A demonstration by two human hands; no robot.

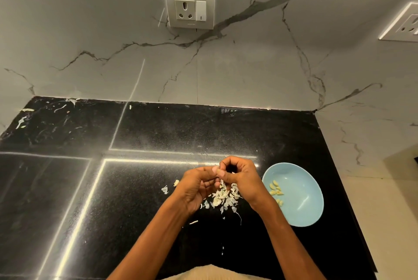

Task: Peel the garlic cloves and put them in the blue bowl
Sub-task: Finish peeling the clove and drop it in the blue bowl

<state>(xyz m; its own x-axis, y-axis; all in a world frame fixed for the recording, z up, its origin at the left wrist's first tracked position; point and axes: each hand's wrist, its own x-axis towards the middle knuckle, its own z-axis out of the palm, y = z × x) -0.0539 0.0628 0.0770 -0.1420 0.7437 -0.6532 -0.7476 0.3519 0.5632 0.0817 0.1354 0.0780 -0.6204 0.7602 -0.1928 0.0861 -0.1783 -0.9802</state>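
Head view: a small garlic clove, mostly hidden between the fingertips, is being peeled above the heap of pale papery skins (222, 197) on the black polished stone counter (140, 189). It is being pinched by the left hand (195, 189) and picked at by the curled right hand (239, 175), both raised with wrists angled inward. Several peeled cloves (276, 189) are lying in the round light-blue bowl (303, 207) just right of the hands. Next, the remaining skin probably needs stripping, then a short carry rightward.
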